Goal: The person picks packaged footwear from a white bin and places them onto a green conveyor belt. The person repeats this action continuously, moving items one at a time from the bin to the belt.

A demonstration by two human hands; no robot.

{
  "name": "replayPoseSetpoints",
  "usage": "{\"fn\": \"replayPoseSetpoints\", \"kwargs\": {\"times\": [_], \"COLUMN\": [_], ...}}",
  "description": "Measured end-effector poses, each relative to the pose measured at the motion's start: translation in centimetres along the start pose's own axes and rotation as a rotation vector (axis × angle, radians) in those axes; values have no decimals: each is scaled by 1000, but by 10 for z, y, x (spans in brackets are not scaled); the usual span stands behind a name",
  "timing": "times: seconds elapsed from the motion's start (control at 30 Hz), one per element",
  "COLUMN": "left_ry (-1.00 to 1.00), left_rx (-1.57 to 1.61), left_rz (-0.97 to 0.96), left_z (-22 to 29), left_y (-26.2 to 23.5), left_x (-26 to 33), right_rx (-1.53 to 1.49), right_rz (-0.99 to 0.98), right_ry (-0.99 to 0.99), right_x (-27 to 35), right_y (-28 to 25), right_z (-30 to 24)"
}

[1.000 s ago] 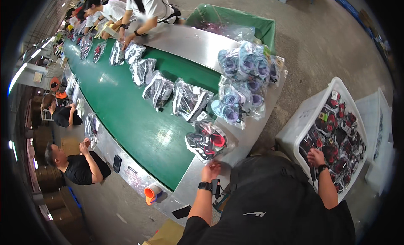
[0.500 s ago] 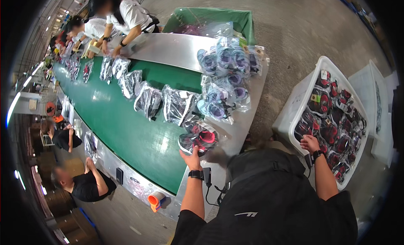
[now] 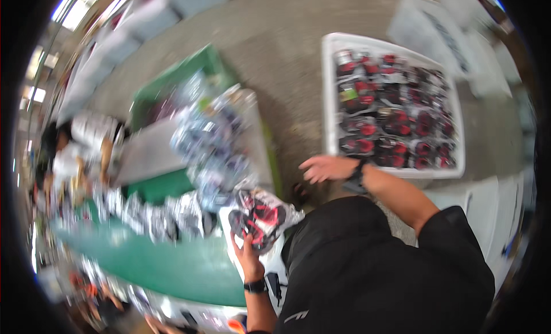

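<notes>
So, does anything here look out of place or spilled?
Nothing looks spilled, though blur hides detail. The bagged blue shoes lie loosely heaped beside the green belt, untidier than the red-black shoes in the white crate.

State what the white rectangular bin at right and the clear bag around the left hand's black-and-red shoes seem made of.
White rectangular bin: probably rigid plastic, smooth-looking, judging by its even, rounded rim. Clear bag: likely thin plastic film, glossy, given its see-through surface and bright glints.

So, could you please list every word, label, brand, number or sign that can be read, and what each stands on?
No text is legible.
White mark on black clothing: too blurred.
Dark marks on translucent bin: too blurred.
Green label on bagged shoes: too small and blurred.
</notes>
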State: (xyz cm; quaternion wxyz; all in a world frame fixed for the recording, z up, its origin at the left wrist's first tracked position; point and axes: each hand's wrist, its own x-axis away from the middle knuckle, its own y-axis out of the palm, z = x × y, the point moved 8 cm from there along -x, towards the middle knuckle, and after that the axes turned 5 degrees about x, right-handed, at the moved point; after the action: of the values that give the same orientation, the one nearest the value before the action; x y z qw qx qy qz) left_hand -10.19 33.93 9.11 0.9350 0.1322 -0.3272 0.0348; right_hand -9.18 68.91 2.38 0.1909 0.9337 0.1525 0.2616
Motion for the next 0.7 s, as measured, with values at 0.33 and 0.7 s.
{"fn": "replayPoseSetpoints", "kwargs": {"times": [0.33,0.7], "left_ry": [-66,37], "left_rx": [-360,-618], "left_rz": [-453,-497], "left_z": [-43,-59], "left_y": [210,194], "left_x": [-14,-25], "right_rx": [-99,-546], "right_rz": [463,1037], "right_ry": [-132,-480], "right_x": [66,235], "right_y": [-46,-255], "right_z": [-3,8]}}
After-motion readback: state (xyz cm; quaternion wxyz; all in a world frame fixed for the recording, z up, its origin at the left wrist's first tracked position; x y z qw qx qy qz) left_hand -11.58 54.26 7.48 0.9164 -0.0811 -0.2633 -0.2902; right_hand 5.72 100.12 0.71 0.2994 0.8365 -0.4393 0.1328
